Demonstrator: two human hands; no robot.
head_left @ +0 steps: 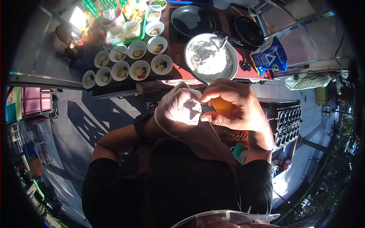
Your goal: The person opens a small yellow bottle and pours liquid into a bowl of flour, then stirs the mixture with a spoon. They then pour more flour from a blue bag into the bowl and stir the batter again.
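Observation:
My left hand (180, 108) wears a thin white plastic glove and is held in front of my body with its fingers curled in. What it holds, if anything, is hidden by the bunched glove. Bare, my right hand (239, 104) curls around an orange rounded thing (222, 106), with thumb and index fingertips right at the glove's edge. Just beyond both hands, at the counter's front, sits a big metal bowl (235, 62) of white batter or dough (209, 57) with a utensil handle (223, 41) leaning in it.
Several white cups (140, 70) with bits of food line the counter's left. Behind the bowl are a dark pan (193, 19) and a black pan (249, 30). Scissors (246, 65) and a blue bag (270, 57) lie at right. A rack of black moulds (287, 123) stands beside me.

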